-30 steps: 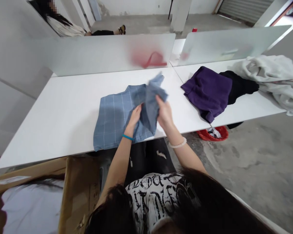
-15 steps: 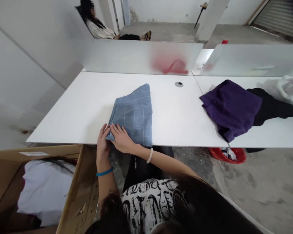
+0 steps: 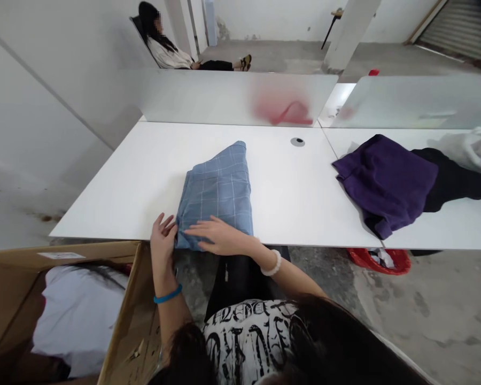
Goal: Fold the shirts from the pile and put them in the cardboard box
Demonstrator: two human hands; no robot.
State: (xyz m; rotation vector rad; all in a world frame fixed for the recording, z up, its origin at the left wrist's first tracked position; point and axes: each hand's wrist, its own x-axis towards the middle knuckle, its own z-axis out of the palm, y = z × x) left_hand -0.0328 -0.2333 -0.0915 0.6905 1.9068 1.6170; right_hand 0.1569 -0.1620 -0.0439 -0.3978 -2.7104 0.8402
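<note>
A folded blue garment with a thin white check [image 3: 218,192] lies on the white table [image 3: 116,182], its near end at the front edge. What kind of garment it is I cannot tell. My right hand [image 3: 220,236] is over its near part, palm down, fingers stretched out and apart. At the garment's left near corner is my left hand [image 3: 163,235], with its fingers spread and loosely bent, the tips touching or almost touching the cloth edge.
To the right on the table lie a purple garment [image 3: 388,176], a black garment [image 3: 452,174] and white cloth. Below left stands an open cardboard box [image 3: 130,310] with white cloth [image 3: 80,315] inside. A red-lined bin [image 3: 398,262] is under the table. Beyond the frosted divider [image 3: 200,96] sits a person [image 3: 170,53].
My right hand has shifted right and lifted off the left corner. My left hand has moved slightly left, its fingers spreading. The garment's near left corner now lies flatter and lower.
</note>
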